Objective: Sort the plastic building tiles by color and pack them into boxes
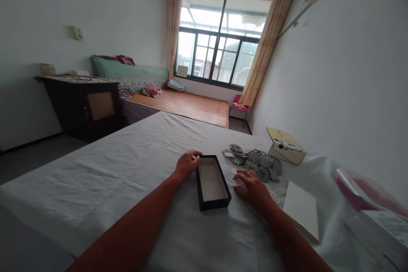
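A shallow black box (214,182) with a pale inside lies open and bare on the white sheet between my hands. My left hand (188,165) is closed on its far left corner, thumb and fingers at the rim. To the right of the box, my right hand (252,187) rests low over several small white pieces (274,196), its fingers bent and the thumb apart from them. Part of those pieces is hidden under the hand. Just beyond it is a pile of grey gear-shaped pieces (263,163).
A yellow printed box (285,145) stands behind the gears by the wall. Right of my right forearm lies a white booklet or flat box (302,210). Farther right are a clear-and-pink package (366,191) and a white box (382,233). The sheet's edge (79,151) runs along the left.
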### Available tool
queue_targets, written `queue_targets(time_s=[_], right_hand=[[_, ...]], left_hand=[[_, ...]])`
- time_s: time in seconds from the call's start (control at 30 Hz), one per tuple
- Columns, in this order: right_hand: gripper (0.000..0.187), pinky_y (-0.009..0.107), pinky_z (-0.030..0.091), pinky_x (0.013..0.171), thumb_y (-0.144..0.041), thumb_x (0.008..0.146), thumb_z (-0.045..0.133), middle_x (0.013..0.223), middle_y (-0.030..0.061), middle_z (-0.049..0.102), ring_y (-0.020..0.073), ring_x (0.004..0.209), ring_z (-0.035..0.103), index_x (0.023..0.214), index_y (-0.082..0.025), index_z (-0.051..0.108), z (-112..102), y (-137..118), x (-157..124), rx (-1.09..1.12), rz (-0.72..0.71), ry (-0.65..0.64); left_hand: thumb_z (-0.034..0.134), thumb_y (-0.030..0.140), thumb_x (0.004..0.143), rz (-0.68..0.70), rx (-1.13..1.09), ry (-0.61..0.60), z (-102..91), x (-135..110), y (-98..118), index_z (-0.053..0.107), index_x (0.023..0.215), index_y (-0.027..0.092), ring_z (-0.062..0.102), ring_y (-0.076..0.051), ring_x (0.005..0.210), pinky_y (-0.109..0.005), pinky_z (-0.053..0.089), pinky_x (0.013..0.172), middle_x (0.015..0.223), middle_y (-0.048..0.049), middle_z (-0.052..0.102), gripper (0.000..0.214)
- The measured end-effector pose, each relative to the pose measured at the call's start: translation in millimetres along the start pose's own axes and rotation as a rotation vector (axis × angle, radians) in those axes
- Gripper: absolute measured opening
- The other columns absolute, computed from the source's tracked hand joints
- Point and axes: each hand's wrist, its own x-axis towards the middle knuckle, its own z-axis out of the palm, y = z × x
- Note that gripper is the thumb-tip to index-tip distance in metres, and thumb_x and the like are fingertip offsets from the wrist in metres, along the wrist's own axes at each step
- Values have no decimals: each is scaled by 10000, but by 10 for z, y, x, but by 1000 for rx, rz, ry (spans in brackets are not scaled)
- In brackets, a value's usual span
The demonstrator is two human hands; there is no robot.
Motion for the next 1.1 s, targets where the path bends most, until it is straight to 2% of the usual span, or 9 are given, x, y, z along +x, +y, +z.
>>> queue_targets(time_s=[0.1, 0.2, 0.37, 0.5, 0.63, 0.77, 0.87, 0.97, 1.1], right_hand=[[219, 346, 440, 862, -228, 719, 561, 1128, 35, 581, 203, 1037, 525, 929, -248, 619, 35, 107, 29, 75, -1, 62], [184, 363, 434, 869, -259, 717, 549, 1040, 49, 591, 202, 960, 562, 887, -228, 611, 39, 212, 51, 167, 41, 132], [224, 388, 424, 875, -338, 707, 576, 968, 57, 616, 220, 919, 572, 889, -211, 606, -93, 263, 63, 277, 177, 311], [302, 401, 434, 855, -418, 719, 605, 1015, 79, 641, 234, 916, 591, 936, -209, 599, -232, -14, 92, 465, 279, 467], [299, 400, 417, 904, -423, 740, 603, 1092, 80, 621, 229, 1017, 564, 958, -218, 591, -218, -455, 170, 529, 177, 560], [303, 402, 382, 977, -425, 835, 502, 1161, 79, 595, 214, 1118, 510, 1044, -228, 597, -123, -726, 200, 508, -3, 370], [372, 386, 382, 989, -409, 922, 317, 1203, 71, 583, 195, 1154, 493, 1108, -231, 586, -163, -736, 170, 585, -6, 291], [434, 352, 450, 904, -424, 936, 239, 1184, 66, 600, 194, 1104, 535, 1104, -224, 586, -321, -530, 124, 636, 85, 334], [426, 397, 425, 908, -488, 892, 328, 1071, 72, 658, 240, 1031, 571, 1025, -226, 637, -482, 47, -17, 326, 221, 198]], left_hand=[[507, 256, 751, -5, -53, -8, 14, -17, 14, 718, 903, 214, 582, -110, 631, -204, 457, 640, 898, -10, 692, 263], [514, 278, 743, -82, -139, -52, 22, -27, 24, 719, 908, 204, 586, -117, 601, -194, 464, 583, 751, -6, 689, 273], [501, 285, 742, -176, -239, -142, 85, -42, 53, 703, 918, 183, 556, -98, 489, -186, 452, 475, 590, 16, 625, 288], [505, 268, 731, -191, -281, -179, 169, -78, 97, 697, 925, 181, 580, -103, 495, -178, 457, 456, 582, 16, 622, 287], [522, 279, 726, -130, -251, -182, 196, -117, 150, 708, 899, 173, 579, -100, 485, -166, 455, 462, 553, 21, 621, 275], [531, 289, 717, -82, -263, -200, 159, -139, 189, 715, 894, 172, 592, -111, 520, -170, 459, 461, 614, 9, 659, 281], [542, 299, 707, -90, -274, -196, 134, -143, 200, 719, 887, 165, 591, -115, 520, -181, 462, 469, 610, 6, 660, 285], [539, 301, 707, -90, -257, -198, 119, -138, 201, 722, 883, 159, 590, -118, 522, -186, 459, 486, 585, 7, 649, 291], [533, 306, 706, -72, -226, -196, 100, -129, 197, 725, 880, 155, 590, -122, 532, -192, 451, 510, 563, 8, 640, 299]])
